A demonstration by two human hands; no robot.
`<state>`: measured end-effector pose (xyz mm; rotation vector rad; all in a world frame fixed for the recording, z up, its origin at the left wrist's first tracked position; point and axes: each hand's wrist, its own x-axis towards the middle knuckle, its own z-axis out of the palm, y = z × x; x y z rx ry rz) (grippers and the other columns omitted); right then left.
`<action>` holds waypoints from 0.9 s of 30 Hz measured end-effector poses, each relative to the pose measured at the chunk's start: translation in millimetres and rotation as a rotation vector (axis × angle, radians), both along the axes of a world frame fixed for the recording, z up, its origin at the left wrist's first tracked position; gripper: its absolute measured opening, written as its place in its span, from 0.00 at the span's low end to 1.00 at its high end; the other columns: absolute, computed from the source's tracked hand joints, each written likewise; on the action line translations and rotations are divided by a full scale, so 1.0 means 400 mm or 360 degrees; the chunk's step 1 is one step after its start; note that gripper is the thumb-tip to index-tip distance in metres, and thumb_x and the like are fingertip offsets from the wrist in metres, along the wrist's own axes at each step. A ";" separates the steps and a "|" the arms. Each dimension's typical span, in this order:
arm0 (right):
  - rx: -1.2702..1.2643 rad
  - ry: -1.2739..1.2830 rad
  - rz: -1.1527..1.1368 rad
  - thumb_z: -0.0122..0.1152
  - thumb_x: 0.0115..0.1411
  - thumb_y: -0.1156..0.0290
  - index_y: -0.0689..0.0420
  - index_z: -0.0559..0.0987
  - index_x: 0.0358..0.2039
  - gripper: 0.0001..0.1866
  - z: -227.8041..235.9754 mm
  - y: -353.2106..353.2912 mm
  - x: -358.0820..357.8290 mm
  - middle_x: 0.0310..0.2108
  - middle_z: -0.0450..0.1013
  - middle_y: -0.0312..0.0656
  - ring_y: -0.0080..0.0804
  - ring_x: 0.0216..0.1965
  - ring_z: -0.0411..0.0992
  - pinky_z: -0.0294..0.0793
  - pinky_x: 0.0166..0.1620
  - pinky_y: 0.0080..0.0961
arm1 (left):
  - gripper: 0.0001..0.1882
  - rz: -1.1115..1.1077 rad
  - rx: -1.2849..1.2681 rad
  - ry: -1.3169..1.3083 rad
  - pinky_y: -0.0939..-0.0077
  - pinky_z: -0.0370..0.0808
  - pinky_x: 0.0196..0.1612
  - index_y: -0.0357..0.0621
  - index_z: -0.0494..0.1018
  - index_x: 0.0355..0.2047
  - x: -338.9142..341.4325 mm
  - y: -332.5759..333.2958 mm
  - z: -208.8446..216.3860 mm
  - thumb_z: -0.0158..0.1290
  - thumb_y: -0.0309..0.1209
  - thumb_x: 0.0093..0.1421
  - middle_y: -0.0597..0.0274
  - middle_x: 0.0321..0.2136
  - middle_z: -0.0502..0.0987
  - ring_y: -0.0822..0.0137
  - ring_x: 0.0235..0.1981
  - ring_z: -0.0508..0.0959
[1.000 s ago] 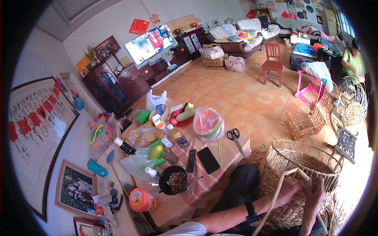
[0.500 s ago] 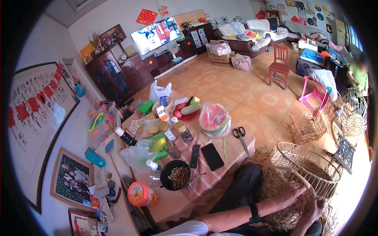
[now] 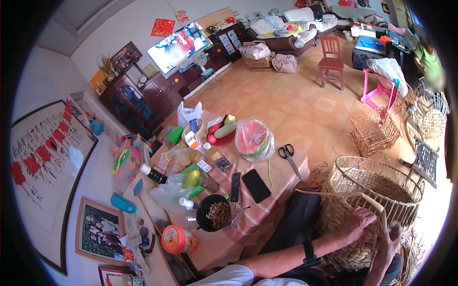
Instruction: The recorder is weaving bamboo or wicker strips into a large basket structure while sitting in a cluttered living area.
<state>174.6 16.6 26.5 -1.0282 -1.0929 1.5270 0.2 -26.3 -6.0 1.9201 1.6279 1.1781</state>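
Tiled floor (image 3: 267,95): basket (image 3: 335,214) against your nearer left hand (image 3: 354,226); pale strip (image 3: 329,192) lay crosswise beyond, bending toward your right hand (image 3: 390,239); both grips unclear.

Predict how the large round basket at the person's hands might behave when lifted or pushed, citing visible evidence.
The large round basket is probably light for its size, since it looks hollow and made of plant fibre. Near the rim, its thin, spaced rods would likely flex under pressure. The densely plaited lower wall looks firmer, so it may hold its shape better.
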 end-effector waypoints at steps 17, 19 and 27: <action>0.1035 -0.1395 -0.0002 0.58 0.67 0.71 0.61 0.68 0.29 0.11 -0.041 0.028 0.032 0.21 0.71 0.53 0.50 0.23 0.71 0.64 0.25 0.43 | 0.35 -0.0063 -0.0019 0.0084 0.57 0.70 0.56 0.43 0.67 0.56 -0.019 -0.003 0.017 0.68 0.27 0.47 0.56 0.46 0.77 0.52 0.52 0.76; 0.0500 -0.0908 0.0127 0.57 0.69 0.68 0.58 0.73 0.38 0.07 -0.056 0.008 0.064 0.29 0.74 0.40 0.31 0.26 0.72 0.71 0.29 0.28 | 0.36 -0.0082 0.0031 0.0126 0.56 0.69 0.57 0.42 0.67 0.57 -0.022 -0.008 0.013 0.68 0.27 0.48 0.57 0.45 0.77 0.52 0.52 0.76; -0.0320 0.0070 0.0270 0.57 0.70 0.65 0.59 0.74 0.38 0.10 -0.003 0.006 0.122 0.30 0.73 0.34 0.21 0.28 0.73 0.70 0.29 0.14 | 0.30 -0.0064 0.0433 0.0057 0.54 0.67 0.60 0.39 0.63 0.62 -0.038 -0.049 0.013 0.59 0.26 0.60 0.55 0.44 0.76 0.53 0.51 0.75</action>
